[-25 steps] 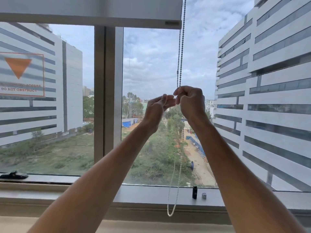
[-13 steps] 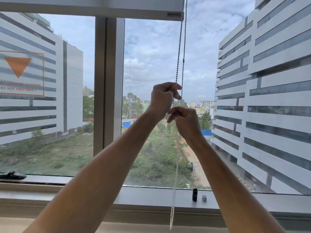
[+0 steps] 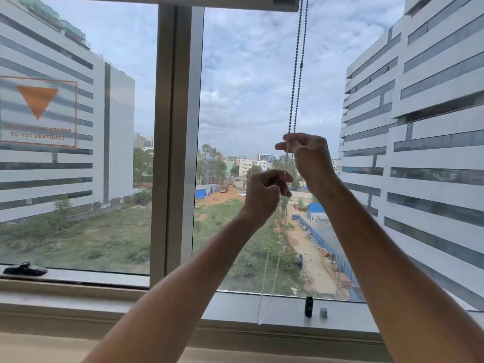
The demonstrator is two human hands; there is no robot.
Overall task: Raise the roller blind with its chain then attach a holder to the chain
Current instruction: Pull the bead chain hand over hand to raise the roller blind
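The beaded chain (image 3: 297, 64) hangs as a double strand from the top right of the window down to a loop near the sill. My right hand (image 3: 309, 155) is the upper one and pinches the chain where the strands meet my fingers. My left hand (image 3: 264, 195) is lower and to the left, closed on the chain below. The roller blind's bottom bar (image 3: 285, 1) shows only as a strip at the top edge. A small black holder (image 3: 308, 306) stands upright on the sill (image 3: 235, 307), with a small clear piece (image 3: 323, 312) beside it.
The grey window frame post (image 3: 178, 142) divides the glass. A sticker with an orange triangle (image 3: 38, 112) is on the left pane. A black window handle (image 3: 25, 269) lies on the left ledge. Buildings stand outside on both sides.
My right hand has gone up to grip the chain higher while my left hand has come down. The blind's bottom bar has risen almost out of view.
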